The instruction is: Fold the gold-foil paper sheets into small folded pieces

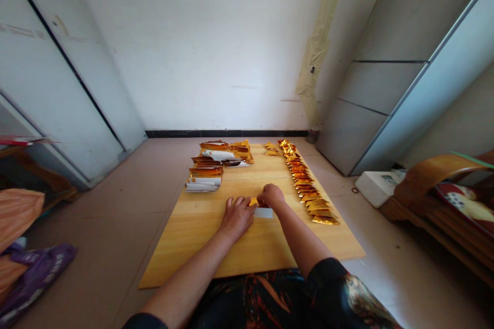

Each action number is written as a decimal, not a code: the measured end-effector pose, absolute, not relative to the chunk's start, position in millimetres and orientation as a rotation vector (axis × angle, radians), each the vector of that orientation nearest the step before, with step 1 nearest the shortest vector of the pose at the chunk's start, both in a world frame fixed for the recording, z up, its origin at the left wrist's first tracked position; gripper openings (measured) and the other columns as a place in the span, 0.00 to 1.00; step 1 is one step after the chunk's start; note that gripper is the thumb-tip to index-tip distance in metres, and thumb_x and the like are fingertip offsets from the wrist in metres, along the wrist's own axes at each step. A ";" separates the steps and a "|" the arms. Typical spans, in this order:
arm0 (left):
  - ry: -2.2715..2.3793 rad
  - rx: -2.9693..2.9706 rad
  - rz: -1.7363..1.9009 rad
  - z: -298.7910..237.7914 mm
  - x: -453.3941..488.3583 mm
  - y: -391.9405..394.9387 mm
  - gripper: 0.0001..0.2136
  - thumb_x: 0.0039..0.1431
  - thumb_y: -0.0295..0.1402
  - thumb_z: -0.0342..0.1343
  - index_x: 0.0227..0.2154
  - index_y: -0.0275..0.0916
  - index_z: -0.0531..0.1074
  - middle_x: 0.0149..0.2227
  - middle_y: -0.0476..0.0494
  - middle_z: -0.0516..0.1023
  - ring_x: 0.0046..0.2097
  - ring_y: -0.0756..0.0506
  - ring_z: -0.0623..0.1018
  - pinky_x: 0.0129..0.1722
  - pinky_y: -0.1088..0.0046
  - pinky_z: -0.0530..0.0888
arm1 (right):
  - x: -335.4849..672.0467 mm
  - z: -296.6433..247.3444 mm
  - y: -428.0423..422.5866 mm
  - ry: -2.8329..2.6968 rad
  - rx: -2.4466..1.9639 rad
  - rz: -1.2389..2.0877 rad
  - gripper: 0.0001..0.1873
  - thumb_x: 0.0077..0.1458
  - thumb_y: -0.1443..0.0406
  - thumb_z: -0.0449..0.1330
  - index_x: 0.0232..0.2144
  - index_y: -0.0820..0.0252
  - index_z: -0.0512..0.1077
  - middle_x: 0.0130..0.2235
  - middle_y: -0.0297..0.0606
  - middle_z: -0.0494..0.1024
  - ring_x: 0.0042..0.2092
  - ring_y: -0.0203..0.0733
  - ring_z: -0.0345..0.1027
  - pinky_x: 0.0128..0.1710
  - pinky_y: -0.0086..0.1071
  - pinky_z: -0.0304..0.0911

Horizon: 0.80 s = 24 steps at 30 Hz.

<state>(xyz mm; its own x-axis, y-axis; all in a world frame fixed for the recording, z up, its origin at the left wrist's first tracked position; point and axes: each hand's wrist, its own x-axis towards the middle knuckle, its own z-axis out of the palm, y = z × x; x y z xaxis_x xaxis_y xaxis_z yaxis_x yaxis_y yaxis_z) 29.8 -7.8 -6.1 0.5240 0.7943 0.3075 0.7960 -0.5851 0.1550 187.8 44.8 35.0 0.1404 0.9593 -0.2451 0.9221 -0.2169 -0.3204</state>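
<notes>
A wooden board [200, 247] lies on the floor in front of me. My left hand [236, 216] rests flat on it, fingers stretched forward, touching a small gold-and-white paper [262, 211]. My right hand [271, 195] is curled over the far edge of that same paper, fingers pinched on it. A long row of folded gold paper pieces [309, 190] runs along the board's right side. Stacks of unfolded gold and white sheets [206, 175] sit at the board's far left, with more stacked sheets [241, 151] behind.
White wall ahead with a black skirting. A grey cabinet [386, 113] stands at right, a white box [378, 187] and a wooden chair [443, 190] beside it. Purple and orange bags [27, 262] lie at the left on the tiled floor.
</notes>
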 end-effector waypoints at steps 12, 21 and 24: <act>-1.451 -2.750 -0.542 -0.9 30.7 -8.6 0.14 0.57 0.30 0.52 0.45 0.51 0.72 0.51 0.46 0.73 0.52 0.41 0.67 0.52 0.52 0.58 | 223.4 27.9 43.8 -1.903 -2.326 0.554 0.09 0.34 0.66 0.64 0.25 0.60 0.78 0.28 0.40 0.80 0.31 0.40 0.72 0.22 0.24 0.56; -1.443 -2.776 -0.437 4.8 38.8 -10.5 0.17 0.58 0.27 0.50 0.47 0.55 0.71 0.49 0.43 0.71 0.54 0.40 0.65 0.56 0.42 0.49 | 236.4 11.9 33.3 -1.907 -2.062 0.400 0.08 0.43 0.70 0.61 0.30 0.59 0.76 0.33 0.38 0.78 0.34 0.38 0.70 0.29 0.25 0.57; -1.457 -2.760 -0.424 3.3 41.0 -10.6 0.16 0.59 0.28 0.49 0.45 0.56 0.71 0.48 0.43 0.72 0.53 0.40 0.65 0.57 0.40 0.46 | 240.8 5.7 25.3 -2.062 -1.685 0.370 0.10 0.45 0.73 0.60 0.31 0.58 0.76 0.37 0.37 0.76 0.36 0.36 0.69 0.34 0.25 0.60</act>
<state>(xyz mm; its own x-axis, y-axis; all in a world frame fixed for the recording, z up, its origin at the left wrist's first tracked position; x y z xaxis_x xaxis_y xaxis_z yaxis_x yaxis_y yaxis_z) 41.0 -10.6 3.3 0.5358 0.8118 0.2321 0.8095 -0.5720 0.1321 240.8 25.3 5.7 -0.1531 0.9732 0.1718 0.8529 0.2179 -0.4743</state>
